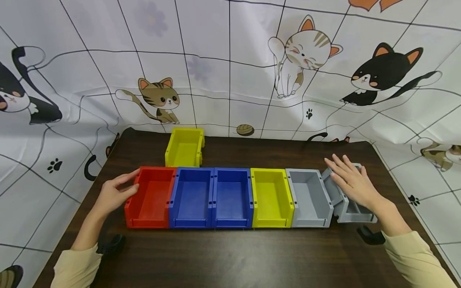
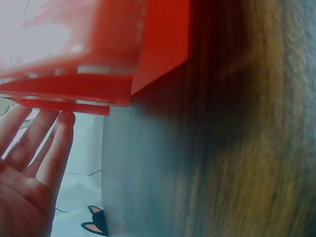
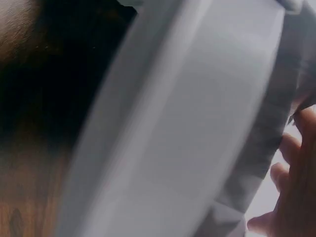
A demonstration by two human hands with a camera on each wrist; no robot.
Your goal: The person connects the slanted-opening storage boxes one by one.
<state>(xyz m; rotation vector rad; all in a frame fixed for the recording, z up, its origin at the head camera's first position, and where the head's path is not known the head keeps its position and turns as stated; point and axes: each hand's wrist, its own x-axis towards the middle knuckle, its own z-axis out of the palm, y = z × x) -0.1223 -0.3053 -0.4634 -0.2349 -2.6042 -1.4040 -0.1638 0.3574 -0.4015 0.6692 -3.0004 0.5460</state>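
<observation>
A red bin (image 1: pixel 148 223) stands at the left end of a row of plastic bins. My left hand (image 1: pixel 114 193) touches its left side with extended fingers; in the left wrist view, fingertips (image 2: pixel 66 118) meet its rim. At the right end, a grey bin (image 1: pixel 356 217) sits tilted against the neighbouring upright grey bin (image 1: pixel 310 223). Over the tilted one lies my right hand (image 1: pixel 354 183), fingers spread and partly covering it. Whether the right palm presses on it, I cannot tell. In the right wrist view, the grey wall (image 3: pixel 197 98) fills the middle, blurred.
Between the red and grey bins stand two blue bins, a left one (image 1: pixel 191 223) and a right one (image 1: pixel 232 223), then a yellow bin (image 1: pixel 271 223). Behind the row is another yellow bin (image 1: pixel 185 146). A cat-print cloth (image 1: pixel 230 72) hangs behind the dark wooden table (image 1: pixel 230 256).
</observation>
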